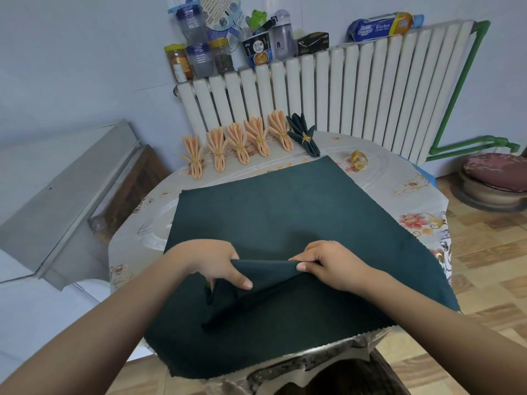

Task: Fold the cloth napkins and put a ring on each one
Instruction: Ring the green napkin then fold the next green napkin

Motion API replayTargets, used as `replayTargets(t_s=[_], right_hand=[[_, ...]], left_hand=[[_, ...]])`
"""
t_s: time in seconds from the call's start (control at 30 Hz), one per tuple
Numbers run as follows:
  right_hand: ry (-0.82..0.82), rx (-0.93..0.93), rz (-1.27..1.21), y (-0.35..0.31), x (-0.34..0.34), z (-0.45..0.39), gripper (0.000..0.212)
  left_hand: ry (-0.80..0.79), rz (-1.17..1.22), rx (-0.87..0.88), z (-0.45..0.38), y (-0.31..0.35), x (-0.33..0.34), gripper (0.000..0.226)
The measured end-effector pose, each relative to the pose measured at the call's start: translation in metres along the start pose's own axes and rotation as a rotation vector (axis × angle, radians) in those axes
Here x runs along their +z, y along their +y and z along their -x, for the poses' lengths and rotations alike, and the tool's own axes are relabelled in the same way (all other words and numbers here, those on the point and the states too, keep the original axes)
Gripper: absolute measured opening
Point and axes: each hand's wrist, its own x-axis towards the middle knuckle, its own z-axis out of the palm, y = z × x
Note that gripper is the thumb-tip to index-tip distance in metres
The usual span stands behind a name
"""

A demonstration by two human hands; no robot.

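Head view: a dark green napkin (299,212) lay spread over the table (399,192), its near edge hanging off. The left hand (216,263) and right hand (325,266), a little apart, each pinched a raised fold of it near the near side. At the far edge stood five folded orange napkins (239,143) and one folded green napkin (303,136), each ringed. Loose gold rings (358,159) lay to the right. On the radiator (356,89) stood jars (196,59) of spices and a cup (258,49) holding pens.
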Motion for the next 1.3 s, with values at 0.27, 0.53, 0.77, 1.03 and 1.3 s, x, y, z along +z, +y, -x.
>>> replayTargets(t_s=[0.27,0.53,0.77,1.03,1.3], right_hand=[[0.062,0.016,0.038,-0.001,0.007,0.005,0.031],[0.153,0.078,-0.004,-0.003,0.015,0.001,0.017],[0.118,0.101,0.012,-0.007,0.012,-0.001,0.009],[0.153,0.107,-0.033,-0.007,0.016,0.0,0.019],[0.391,-0.252,0.31,0.0,0.03,0.007,0.012]], left_hand=[[0.149,0.372,-0.04,-0.006,-0.024,0.038,0.049],[0.503,0.44,-0.053,-0.005,-0.021,0.063,0.032],[0.589,0.368,-0.11,-0.005,-0.017,0.072,0.043],[0.673,0.408,-0.165,-0.008,-0.023,0.091,0.054],[0.957,-0.07,0.444,-0.009,-0.021,0.101,0.043]])
